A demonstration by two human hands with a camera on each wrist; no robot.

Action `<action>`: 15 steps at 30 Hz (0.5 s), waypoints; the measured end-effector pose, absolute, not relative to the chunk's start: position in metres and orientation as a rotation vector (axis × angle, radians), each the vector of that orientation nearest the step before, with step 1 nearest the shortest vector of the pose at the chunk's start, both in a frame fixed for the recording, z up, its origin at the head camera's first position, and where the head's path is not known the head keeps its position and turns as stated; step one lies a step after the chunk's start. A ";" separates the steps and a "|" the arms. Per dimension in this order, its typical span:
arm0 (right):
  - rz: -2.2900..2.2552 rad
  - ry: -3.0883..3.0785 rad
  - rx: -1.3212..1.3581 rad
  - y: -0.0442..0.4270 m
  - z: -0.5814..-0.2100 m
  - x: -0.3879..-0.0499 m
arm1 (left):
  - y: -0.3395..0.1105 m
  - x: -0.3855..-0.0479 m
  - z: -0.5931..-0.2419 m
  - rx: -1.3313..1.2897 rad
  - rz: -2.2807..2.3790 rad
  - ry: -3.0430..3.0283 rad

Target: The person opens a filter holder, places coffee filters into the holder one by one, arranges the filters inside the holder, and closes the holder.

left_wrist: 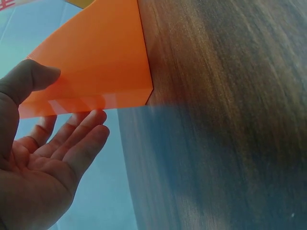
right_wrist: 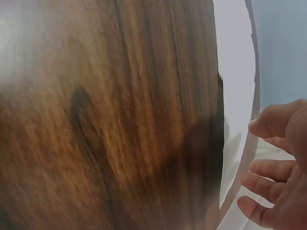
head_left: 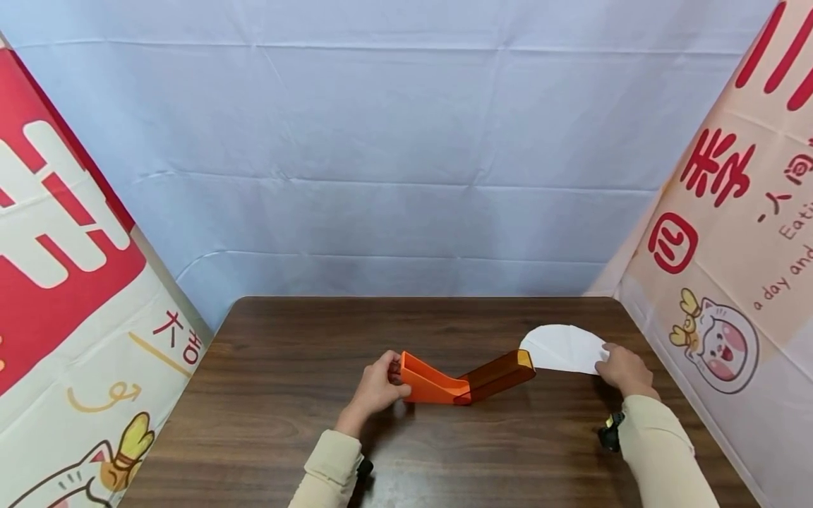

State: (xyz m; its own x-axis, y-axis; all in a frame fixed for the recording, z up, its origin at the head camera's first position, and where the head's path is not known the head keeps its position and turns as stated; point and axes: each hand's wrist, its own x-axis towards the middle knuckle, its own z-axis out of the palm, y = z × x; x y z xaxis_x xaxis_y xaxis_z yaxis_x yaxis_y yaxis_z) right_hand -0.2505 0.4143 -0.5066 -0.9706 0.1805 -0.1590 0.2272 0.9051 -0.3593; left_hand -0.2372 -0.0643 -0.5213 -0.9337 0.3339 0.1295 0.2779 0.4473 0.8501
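An orange case [head_left: 432, 383] lies on the table left of a white half-round sheet [head_left: 562, 347] that looks like folded paper. Hinged open from the case, a see-through brown lid [head_left: 495, 375] slants up to the right. My left hand [head_left: 379, 384] holds the case's left end; in the left wrist view its thumb [left_wrist: 45, 76] rests against the orange side, fingers at the end wall. By the sheet's right corner is my right hand [head_left: 624, 368], its fingers [right_wrist: 264, 187] loosely bent and spread. Whether they touch the sheet is hard to tell.
The dark wooden table [head_left: 286, 353] carries these things. A pale blue cloth [head_left: 381, 141] hangs behind it. Printed cloths stand along the left side [head_left: 95, 282] and the right side [head_left: 718, 247], the right one close to my right arm.
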 end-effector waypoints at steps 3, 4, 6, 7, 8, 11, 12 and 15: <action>-0.573 2.933 0.341 0.418 -0.506 -0.252 | -0.064 -0.238 -0.521 0.559 1.533 2.618; -0.572 2.928 0.347 0.419 -0.506 -0.252 | -0.064 -0.238 -0.521 0.564 1.533 2.620; -0.578 2.916 0.351 0.422 -0.506 -0.253 | -0.064 -0.239 -0.520 0.560 1.534 2.620; -0.583 2.910 0.354 0.423 -0.506 -0.253 | -0.064 -0.238 -0.520 0.559 1.530 2.624; -0.591 2.904 0.355 0.424 -0.507 -0.254 | -0.064 -0.238 -0.521 0.561 1.524 2.626; -0.619 2.884 0.367 0.426 -0.508 -0.253 | -0.065 -0.237 -0.521 0.562 1.512 2.626; -0.627 2.878 0.374 0.427 -0.508 -0.253 | -0.065 -0.236 -0.521 0.561 1.511 2.624; -0.640 2.874 0.384 0.429 -0.509 -0.252 | -0.064 -0.235 -0.520 0.570 1.521 2.618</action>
